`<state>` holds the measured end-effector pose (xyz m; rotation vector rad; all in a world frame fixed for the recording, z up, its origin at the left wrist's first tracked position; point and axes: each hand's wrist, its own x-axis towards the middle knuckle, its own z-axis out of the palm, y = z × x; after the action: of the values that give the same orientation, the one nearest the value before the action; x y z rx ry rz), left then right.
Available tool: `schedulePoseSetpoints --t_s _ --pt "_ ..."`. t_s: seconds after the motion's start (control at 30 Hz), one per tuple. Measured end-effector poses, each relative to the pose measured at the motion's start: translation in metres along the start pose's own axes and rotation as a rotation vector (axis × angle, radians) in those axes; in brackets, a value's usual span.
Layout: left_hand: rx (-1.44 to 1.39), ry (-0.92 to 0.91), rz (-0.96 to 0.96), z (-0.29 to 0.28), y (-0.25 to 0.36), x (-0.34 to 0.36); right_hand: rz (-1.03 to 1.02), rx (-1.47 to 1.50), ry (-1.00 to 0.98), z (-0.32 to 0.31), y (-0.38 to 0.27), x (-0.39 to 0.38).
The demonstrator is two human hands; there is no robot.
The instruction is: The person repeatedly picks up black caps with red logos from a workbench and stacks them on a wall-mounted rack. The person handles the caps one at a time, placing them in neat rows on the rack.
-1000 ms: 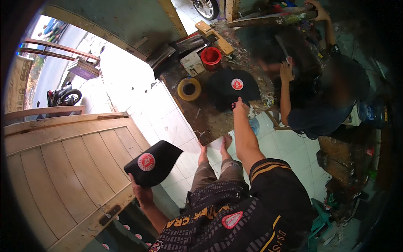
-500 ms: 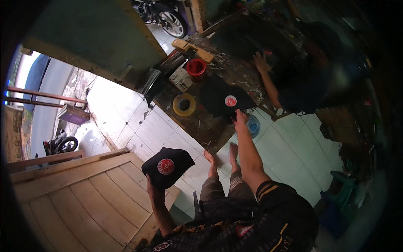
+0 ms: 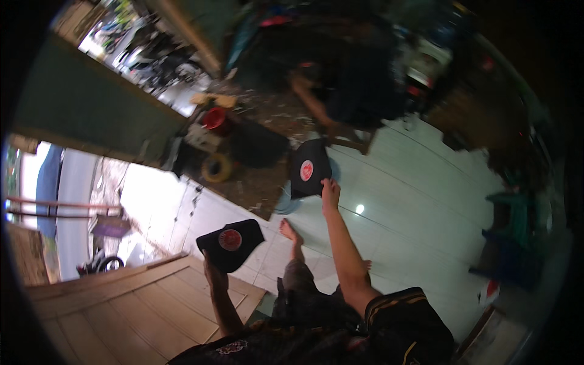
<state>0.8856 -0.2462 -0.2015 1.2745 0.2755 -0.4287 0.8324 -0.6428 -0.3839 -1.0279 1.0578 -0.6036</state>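
My left hand [image 3: 216,271] grips a black flat piece [image 3: 246,249] with a round red-and-white emblem, out over the floor at lower left. My right hand [image 3: 330,194] pinches a similar black piece [image 3: 309,161] with a round emblem by its lower corner, in the air at the workbench's [image 3: 255,198] right edge. On the bench are a yellowish tape roll [image 3: 216,158], a red container [image 3: 216,121] and a dark sheet [image 3: 255,143]. Blue plastic water jugs [image 3: 283,204] are partly hidden behind the right-hand piece and bench edge. The picture is somewhat blurred.
Another person [image 3: 359,85] in dark clothes works beyond the bench, arm reaching onto it. A wooden door panel [image 3: 128,310] lies across the lower left, beside an opening to a street. Green and blue plastic stools [image 3: 511,216] stand at the right; motorbikes [image 3: 158,55] are at the upper left.
My right hand has lifted its black piece off the bench top and moved it left and down relative to the frame. The view has swung, showing more floor at the right.
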Motion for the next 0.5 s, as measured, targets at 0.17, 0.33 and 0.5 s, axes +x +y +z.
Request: schedulePoseSetpoints --t_s 0.17,0.33,0.5 --pt "0.34 -0.265 -0.091 0.137 -0.063 -0.045 0.09 0.643 0.149 -0.307 -0.079 -0.126" --pt "0.358 -0.635 -0.232 0.329 -0.182 -0.155 0.029 0.692 0.3 -0.583 -0.153 -0.281" --pt "0.549 -1.089 -0.347 0.512 -0.302 -0.312 -0.198 0.236 0.717 -0.765 -0.163 -0.413"
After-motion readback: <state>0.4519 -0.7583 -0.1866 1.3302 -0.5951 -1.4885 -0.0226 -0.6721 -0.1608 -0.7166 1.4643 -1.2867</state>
